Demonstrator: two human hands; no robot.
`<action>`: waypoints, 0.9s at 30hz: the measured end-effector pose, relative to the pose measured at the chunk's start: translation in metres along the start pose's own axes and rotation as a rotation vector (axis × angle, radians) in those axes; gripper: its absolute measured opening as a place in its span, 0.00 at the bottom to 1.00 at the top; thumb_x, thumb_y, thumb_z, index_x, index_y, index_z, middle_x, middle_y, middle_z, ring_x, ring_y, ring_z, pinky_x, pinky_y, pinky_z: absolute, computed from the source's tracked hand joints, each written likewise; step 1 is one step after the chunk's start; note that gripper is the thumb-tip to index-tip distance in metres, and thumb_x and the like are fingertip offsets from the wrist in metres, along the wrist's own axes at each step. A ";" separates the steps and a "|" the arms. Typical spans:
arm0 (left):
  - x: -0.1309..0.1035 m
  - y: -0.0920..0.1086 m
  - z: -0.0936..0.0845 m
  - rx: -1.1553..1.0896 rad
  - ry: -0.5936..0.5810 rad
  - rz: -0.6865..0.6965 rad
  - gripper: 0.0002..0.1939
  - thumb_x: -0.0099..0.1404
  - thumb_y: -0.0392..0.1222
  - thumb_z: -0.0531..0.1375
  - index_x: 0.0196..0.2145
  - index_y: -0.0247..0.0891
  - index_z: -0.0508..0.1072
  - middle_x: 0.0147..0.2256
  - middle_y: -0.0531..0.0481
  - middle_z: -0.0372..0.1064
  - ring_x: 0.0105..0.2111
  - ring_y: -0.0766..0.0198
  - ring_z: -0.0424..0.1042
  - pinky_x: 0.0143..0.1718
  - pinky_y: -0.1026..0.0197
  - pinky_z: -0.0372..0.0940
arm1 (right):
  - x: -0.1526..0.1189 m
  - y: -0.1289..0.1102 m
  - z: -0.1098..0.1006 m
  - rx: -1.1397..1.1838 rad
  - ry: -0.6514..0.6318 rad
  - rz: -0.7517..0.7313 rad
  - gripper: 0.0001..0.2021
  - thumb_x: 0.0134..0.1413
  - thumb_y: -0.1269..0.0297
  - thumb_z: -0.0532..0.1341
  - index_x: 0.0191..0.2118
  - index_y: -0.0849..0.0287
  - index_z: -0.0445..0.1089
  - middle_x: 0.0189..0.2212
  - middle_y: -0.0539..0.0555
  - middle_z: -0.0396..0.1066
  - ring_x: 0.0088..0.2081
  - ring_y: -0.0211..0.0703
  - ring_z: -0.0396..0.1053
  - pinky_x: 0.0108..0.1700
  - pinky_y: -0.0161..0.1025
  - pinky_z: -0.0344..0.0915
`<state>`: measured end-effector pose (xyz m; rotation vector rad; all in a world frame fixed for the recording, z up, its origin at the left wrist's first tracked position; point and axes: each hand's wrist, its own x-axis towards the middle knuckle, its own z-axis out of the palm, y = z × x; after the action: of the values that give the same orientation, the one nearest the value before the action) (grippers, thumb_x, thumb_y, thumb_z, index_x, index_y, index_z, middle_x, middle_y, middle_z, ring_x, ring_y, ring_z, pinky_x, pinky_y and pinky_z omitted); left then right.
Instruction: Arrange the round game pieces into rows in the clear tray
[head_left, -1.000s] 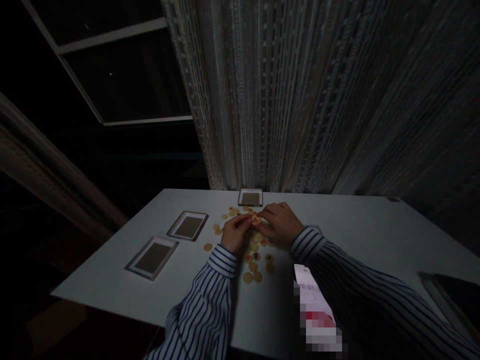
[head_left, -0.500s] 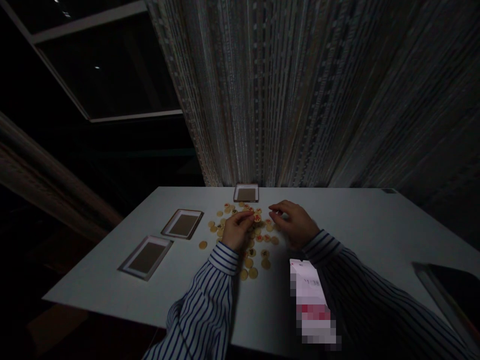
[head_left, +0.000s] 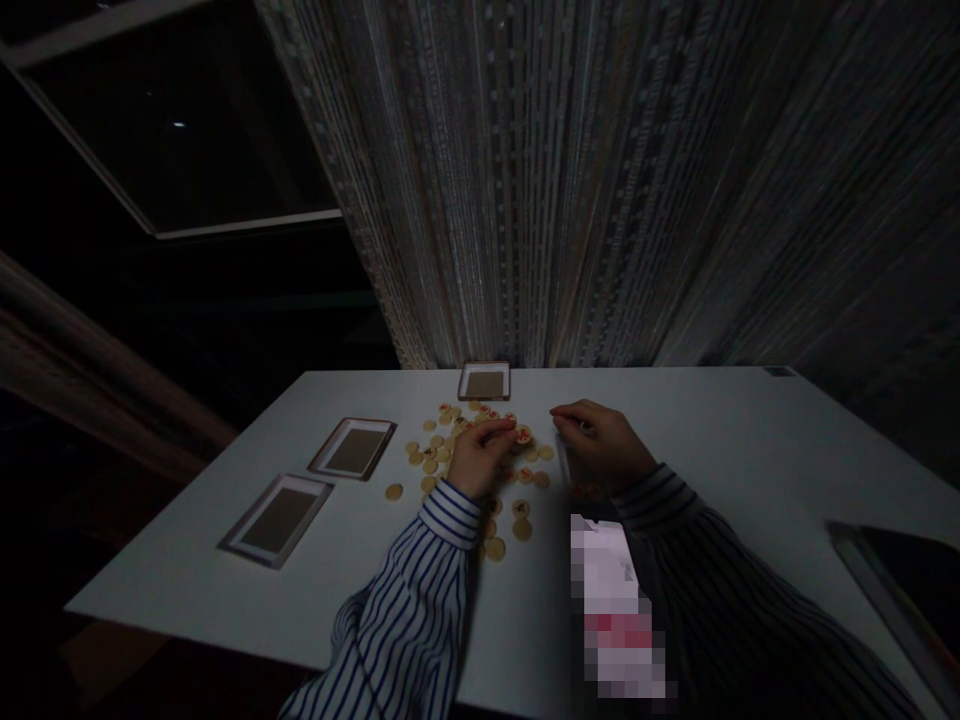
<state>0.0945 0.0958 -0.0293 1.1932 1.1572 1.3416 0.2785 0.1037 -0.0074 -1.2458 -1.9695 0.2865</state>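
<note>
My left hand (head_left: 480,458) is closed, pinching a round Chinese chess piece (head_left: 523,434) with a red character between thumb and fingertips. To its right, my right hand (head_left: 606,442) is closed, with thumb and forefinger together. Whether a piece sits in that pinch cannot be made out. Scattered around and under my left hand are several pale wooden pieces (head_left: 495,548), some with red or black characters, others plain side up. The edge of a shallow tray (head_left: 564,462) shows under my right hand, which covers most of it.
Two shallow frame-like trays (head_left: 321,487) lie on the left of the white table (head_left: 750,460). A third such tray (head_left: 484,397) is at the back by the string curtain (head_left: 540,200). A lit phone (head_left: 611,560) lies near my right forearm. A dark flat object (head_left: 900,570) rests at the right.
My right hand has moved slightly right, its thumb and forefinger closing together. My left hand keeps its piece, now nearer upright at the fingertips. The view has shifted a little.
</note>
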 end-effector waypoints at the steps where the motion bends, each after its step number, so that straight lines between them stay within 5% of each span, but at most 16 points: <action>1: 0.001 0.000 0.001 -0.005 0.000 -0.005 0.12 0.47 0.40 0.67 0.31 0.33 0.76 0.29 0.48 0.76 0.30 0.63 0.74 0.35 0.60 0.69 | 0.000 0.001 -0.001 -0.003 -0.003 -0.003 0.12 0.53 0.64 0.54 0.36 0.60 0.73 0.33 0.55 0.74 0.35 0.43 0.71 0.40 0.40 0.66; 27: 0.012 0.002 0.035 0.000 -0.091 -0.043 0.12 0.45 0.41 0.67 0.28 0.33 0.74 0.23 0.51 0.72 0.24 0.68 0.69 0.27 0.66 0.63 | 0.001 0.019 -0.007 0.158 -0.113 -0.004 0.10 0.51 0.64 0.56 0.35 0.58 0.74 0.31 0.52 0.77 0.31 0.39 0.73 0.34 0.35 0.68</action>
<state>0.1285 0.1096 -0.0241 1.2107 1.1120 1.2421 0.2961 0.1126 -0.0133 -1.1456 -2.0018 0.5106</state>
